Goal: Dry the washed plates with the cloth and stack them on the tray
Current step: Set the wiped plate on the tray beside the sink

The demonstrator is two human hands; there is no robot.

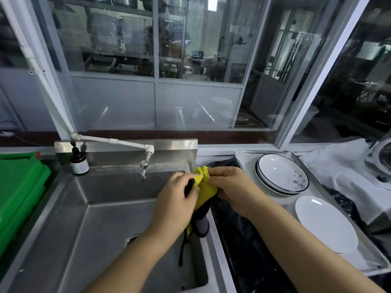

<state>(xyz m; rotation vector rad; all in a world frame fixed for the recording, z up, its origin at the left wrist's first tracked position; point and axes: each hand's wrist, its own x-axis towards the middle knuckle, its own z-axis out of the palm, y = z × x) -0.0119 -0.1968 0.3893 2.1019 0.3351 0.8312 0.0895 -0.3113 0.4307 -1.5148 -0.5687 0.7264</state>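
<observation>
I can't tell what the dark item (202,220) under my cloth (206,187) is (mostly covered by fabric).

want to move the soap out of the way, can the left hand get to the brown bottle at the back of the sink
Probably yes, once it lets go: nothing stands between the left hand and the brown bottle, only open sink. For now it grips the yellow cloth together with the right hand.

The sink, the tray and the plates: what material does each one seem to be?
Sink: probably stainless steel, brushed grey with dull reflections. Tray: likely metal too, pale and matte, with a thin raised rim. Plates: apparently glazed ceramic, though melamine is possible; glossy white with bright highlights.
</observation>
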